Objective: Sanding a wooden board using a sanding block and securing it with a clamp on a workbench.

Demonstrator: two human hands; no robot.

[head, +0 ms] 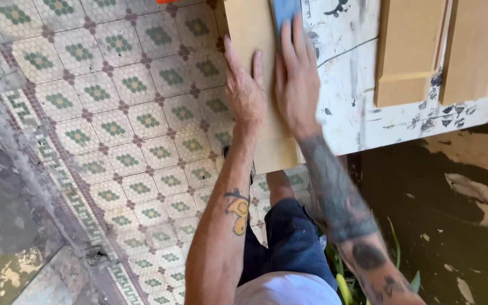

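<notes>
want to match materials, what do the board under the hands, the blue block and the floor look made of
Board: probably fibreboard, matte tan, no grain showing. Blue block under the right hand: possibly a foam sanding pad, though blurred. Floor: small mosaic tiles, likely ceramic, with green flower patterns.

Tattooed bare forearms, navy shorts [292, 240], white shirt [286, 289].

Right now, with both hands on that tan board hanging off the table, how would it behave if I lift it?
The tan board looks flat and straight-edged, so probably stiff. Its end overhangs the paint-stained table, so it may tip without the left hand. The right hand presses a blue pad.
</notes>
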